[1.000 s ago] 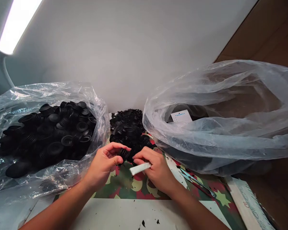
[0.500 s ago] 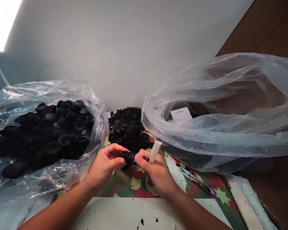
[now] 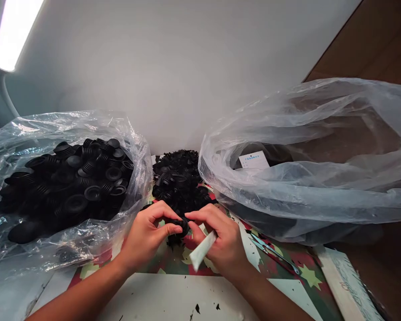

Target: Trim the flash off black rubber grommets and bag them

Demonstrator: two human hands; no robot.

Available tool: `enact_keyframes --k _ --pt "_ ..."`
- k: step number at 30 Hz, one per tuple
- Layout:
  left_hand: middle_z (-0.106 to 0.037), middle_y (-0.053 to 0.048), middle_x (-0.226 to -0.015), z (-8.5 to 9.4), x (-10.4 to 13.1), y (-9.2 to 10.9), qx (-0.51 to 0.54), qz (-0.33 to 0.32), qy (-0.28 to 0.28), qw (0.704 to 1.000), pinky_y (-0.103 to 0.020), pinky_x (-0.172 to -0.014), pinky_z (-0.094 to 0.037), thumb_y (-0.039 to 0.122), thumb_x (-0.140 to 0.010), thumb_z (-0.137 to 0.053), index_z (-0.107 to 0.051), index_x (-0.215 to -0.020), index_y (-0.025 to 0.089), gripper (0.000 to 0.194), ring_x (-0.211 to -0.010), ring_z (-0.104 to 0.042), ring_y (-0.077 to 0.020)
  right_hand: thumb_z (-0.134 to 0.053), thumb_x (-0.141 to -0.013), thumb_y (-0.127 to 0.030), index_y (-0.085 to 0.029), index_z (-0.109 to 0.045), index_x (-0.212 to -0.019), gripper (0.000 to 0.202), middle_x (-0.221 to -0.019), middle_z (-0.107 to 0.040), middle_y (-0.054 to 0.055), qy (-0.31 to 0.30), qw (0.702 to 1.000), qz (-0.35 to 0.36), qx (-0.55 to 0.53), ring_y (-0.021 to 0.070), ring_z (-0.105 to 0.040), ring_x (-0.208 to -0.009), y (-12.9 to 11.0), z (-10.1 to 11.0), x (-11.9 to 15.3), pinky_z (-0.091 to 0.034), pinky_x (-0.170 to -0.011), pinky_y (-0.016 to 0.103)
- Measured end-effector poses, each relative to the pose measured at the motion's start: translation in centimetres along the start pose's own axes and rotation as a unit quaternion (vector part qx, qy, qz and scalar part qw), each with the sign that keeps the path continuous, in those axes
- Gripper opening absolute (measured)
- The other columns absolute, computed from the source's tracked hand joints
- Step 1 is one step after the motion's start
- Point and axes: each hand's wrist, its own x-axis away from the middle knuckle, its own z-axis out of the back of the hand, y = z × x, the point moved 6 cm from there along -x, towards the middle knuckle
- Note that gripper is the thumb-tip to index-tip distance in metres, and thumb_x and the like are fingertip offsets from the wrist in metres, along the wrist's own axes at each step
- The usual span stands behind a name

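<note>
One black ribbed pc. (image 3: 184, 228) is being worked b/w both hands, above the near end of the centre pile; whether it's half done or finished can't be told. It's gripped by the fingers of the left hand (image 3: 146, 232), thumb & index closed on its left side. By the right hand (image 3: 222, 238) a white strip (image 3: 203, 250) is gripped, slanting down to near left, w/ the fingertips brought to the pc.'s right edge, apparently pinching it.

Containers: in the clear bag (image 3: 141, 167) at left, lots of similar ribbed parts (image 3: 93, 193) are heaped, so plenty looks to be left if those are untreated; that's a judgement only. In the larger bag (image 3: 270, 191) at right, a white card w/ blue print (image 3: 254, 160) is seen near the mouth; dark stuff is glimpsed thru the film, but contents & qty can't be made out.

B/w the bags, a black pile (image 3: 175, 176) is formed of jagged bits, w/ some ribbed shapes mixed in. Some work seems done, judging by the scraps (image 3: 197, 308) scattered on the desk (image 3: 167, 296), near side. A slim metal tool (image 3: 276, 255) is laid right of the right hand, apart from it.
</note>
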Motion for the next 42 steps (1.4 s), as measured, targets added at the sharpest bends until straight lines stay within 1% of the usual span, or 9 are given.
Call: enact_keyframes --k 8,17,20,23,27,33,36,39,42 --pt "-0.071 -0.001 -0.066 -0.2 0.4 0.7 -0.091 -0.045 0.020 0.995 -0.027 -0.061 -0.049 0.020 -0.074 -0.080 -0.076 -0.068 0.021 0.007 -0.063 -0.063 -0.0169 -0.053 -0.096 -0.009 -0.019 -0.070 -0.092 0.020 -0.074 -0.068 0.004 -0.028 0.984 0.129 0.122 0.0161 -0.064 -0.065 -1.6 -0.8 0.6 -0.048 -0.058 0.028" --pt "-0.066 0.000 -0.065 -0.8 1.0 1.7 -0.173 -0.204 0.019 0.963 -0.020 -0.052 -0.046 0.012 -0.084 -0.068 -0.073 -0.073 0.019 0.014 -0.060 -0.062 -0.0132 -0.048 -0.097 -0.008 -0.018 -0.062 -0.078 0.026 -0.070 -0.062 0.003 -0.033 0.966 0.163 0.197 0.0152 -0.056 -0.063 -1.8 -1.3 1.0 -0.042 -0.061 0.028" --pt "-0.067 0.000 -0.066 -0.8 1.1 1.9 -0.169 -0.207 0.008 0.964 -0.022 -0.055 -0.047 0.011 -0.082 -0.070 -0.074 -0.075 0.018 0.011 -0.059 -0.062 -0.0130 -0.049 -0.093 -0.009 -0.019 -0.060 -0.075 0.024 -0.070 -0.060 0.001 -0.032 0.983 0.097 0.153 0.0140 -0.055 -0.063 -0.5 -0.7 0.5 -0.041 -0.060 0.026" --pt "-0.072 -0.001 -0.072 -0.3 0.8 1.4 -0.121 -0.151 -0.002 0.981 -0.024 -0.063 -0.051 0.011 -0.079 -0.075 -0.076 -0.079 0.020 0.009 -0.066 -0.066 -0.0152 -0.055 -0.089 -0.016 -0.020 -0.059 -0.074 0.016 -0.068 -0.059 -0.001 0.000 0.997 -0.053 0.058 0.0125 -0.052 -0.059 2.3 0.4 -0.2 -0.040 -0.056 0.024" --pt "-0.080 -0.005 -0.096 0.1 0.1 0.2 0.018 -0.061 -0.033 0.997 -0.032 -0.083 -0.054 0.015 -0.079 -0.077 -0.080 -0.094 0.023 0.017 -0.089 -0.070 -0.0220 -0.049 -0.098 -0.044 -0.020 -0.062 -0.076 0.035 -0.065 -0.057 -0.002 -0.033 0.968 -0.224 -0.107 0.0119 -0.047 -0.055 5.6 -0.4 0.0 -0.037 -0.052 0.024" --pt "-0.077 -0.010 -0.120 -0.2 -0.2 -0.4 0.065 -0.031 -0.118 0.990 -0.043 -0.103 -0.045 0.024 -0.089 -0.069 -0.081 -0.105 0.025 0.021 -0.117 -0.062 -0.0293 -0.063 -0.088 -0.062 -0.022 -0.065 -0.094 0.041 -0.089 -0.067 0.003 -0.115 0.933 -0.234 -0.246 0.0180 -0.062 -0.081 4.7 -2.6 0.5 -0.049 -0.073 0.029" --pt "-0.070 -0.010 -0.133 -0.3 -0.1 -0.7 0.113 0.001 -0.111 0.987 -0.041 -0.102 -0.048 0.026 -0.089 -0.068 -0.078 -0.112 0.025 0.025 -0.122 -0.061 -0.0295 -0.072 -0.079 -0.061 -0.022 -0.061 -0.090 0.042 -0.075 -0.060 -0.002 -0.111 0.911 -0.303 -0.258 0.0137 -0.055 -0.062 4.9 -3.0 1.3 -0.044 -0.057 0.025" --pt "-0.072 -0.010 -0.124 -0.7 0.0 -1.4 0.138 0.055 -0.102 0.984 -0.038 -0.097 -0.051 0.029 -0.085 -0.073 -0.074 -0.119 0.024 0.035 -0.114 -0.064 -0.0281 -0.078 -0.075 -0.050 -0.022 -0.060 -0.087 0.036 -0.066 -0.054 -0.006 -0.095 0.910 -0.327 -0.235 0.0091 -0.042 -0.050 4.7 -3.1 1.6 -0.033 -0.047 0.022" --pt "-0.075 -0.008 -0.108 -1.0 -0.2 -2.2 0.122 0.101 -0.093 0.983 -0.036 -0.092 -0.053 0.026 -0.075 -0.082 -0.077 -0.111 0.021 0.037 -0.102 -0.068 -0.0260 -0.076 -0.076 -0.037 -0.021 -0.063 -0.084 0.022 -0.078 -0.062 -0.002 -0.070 0.937 -0.283 -0.193 0.0108 -0.049 -0.059 3.8 -2.7 1.3 -0.039 -0.052 0.022"
